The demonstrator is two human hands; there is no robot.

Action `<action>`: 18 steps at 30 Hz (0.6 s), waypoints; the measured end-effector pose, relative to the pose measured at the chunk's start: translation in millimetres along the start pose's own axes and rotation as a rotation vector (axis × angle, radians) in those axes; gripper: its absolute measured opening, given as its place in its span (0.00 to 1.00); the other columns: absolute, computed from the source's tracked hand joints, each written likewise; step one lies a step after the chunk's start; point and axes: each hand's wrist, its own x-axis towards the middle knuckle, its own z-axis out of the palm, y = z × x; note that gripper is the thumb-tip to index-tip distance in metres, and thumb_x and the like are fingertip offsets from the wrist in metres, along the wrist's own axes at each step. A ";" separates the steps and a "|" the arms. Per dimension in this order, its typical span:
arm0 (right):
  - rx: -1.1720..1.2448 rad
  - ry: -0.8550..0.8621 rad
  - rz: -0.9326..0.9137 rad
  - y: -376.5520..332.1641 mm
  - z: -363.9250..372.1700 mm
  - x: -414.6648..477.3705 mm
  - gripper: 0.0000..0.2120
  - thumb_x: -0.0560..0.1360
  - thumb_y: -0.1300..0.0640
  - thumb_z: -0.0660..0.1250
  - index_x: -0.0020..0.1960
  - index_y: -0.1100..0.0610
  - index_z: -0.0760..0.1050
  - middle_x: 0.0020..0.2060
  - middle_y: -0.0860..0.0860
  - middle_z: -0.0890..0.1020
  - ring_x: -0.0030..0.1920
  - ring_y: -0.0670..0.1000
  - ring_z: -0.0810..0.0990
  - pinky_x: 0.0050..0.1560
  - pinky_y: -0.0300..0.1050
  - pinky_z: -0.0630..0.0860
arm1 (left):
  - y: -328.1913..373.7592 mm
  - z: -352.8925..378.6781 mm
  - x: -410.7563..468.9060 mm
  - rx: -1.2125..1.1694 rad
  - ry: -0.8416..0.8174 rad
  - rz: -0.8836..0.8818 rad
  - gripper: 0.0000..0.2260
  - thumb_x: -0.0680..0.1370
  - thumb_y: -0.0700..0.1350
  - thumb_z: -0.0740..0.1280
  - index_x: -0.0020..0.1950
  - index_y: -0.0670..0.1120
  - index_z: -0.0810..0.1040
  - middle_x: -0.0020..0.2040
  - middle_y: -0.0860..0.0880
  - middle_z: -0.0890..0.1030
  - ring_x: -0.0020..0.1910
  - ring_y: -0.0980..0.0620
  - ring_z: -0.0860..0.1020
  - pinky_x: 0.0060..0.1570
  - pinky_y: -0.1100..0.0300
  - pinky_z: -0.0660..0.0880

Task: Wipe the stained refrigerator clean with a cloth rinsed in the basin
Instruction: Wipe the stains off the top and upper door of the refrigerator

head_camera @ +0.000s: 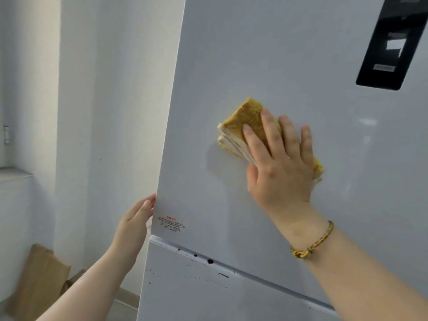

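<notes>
The white refrigerator (pixel 289 54) fills the right of the head view, its upper door above a lower door (pixel 196 297). My right hand (pixel 280 158) presses a folded yellow cloth (pixel 245 119) flat against the upper door with straight fingers. Dark spots and smears (pixel 210 261) dot the top edge of the lower door. My left hand (pixel 136 218) holds the left edge of the upper door, fingers wrapped behind it. No basin is in view.
A black control panel (pixel 389 42) sits at the door's upper right. A small red-printed label (pixel 171 224) is at the door's lower left corner. A white wall (pixel 104 112) stands left of the fridge, with brown cardboard (pixel 39 281) leaning on the floor.
</notes>
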 end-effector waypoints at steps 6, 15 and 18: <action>0.052 -0.135 -0.210 -68.2 17.0 -66.6 0.21 0.71 0.59 0.55 0.64 0.54 0.66 0.67 0.55 0.69 0.65 0.61 0.64 0.69 0.58 0.49 | -8.0 -13.3 13.9 -0.075 -0.062 -0.034 0.19 0.81 0.41 0.48 0.46 0.50 0.78 0.45 0.54 0.82 0.50 0.51 0.78 0.54 0.57 0.69; 0.106 -0.285 -0.496 -75.4 12.4 -68.6 0.23 0.73 0.62 0.48 0.54 0.52 0.80 0.59 0.52 0.79 0.62 0.59 0.67 0.68 0.61 0.49 | -4.2 -23.4 27.9 -0.069 -0.129 -0.082 0.18 0.81 0.41 0.48 0.47 0.44 0.77 0.46 0.46 0.82 0.43 0.51 0.80 0.46 0.58 0.74; 0.093 -0.116 -0.222 -43.1 11.3 10.6 0.20 0.69 0.59 0.55 0.54 0.55 0.80 0.59 0.55 0.79 0.62 0.59 0.65 0.66 0.61 0.52 | -4.9 -24.4 28.1 -0.094 -0.154 -0.089 0.19 0.81 0.42 0.47 0.46 0.44 0.78 0.42 0.49 0.83 0.37 0.56 0.82 0.43 0.58 0.73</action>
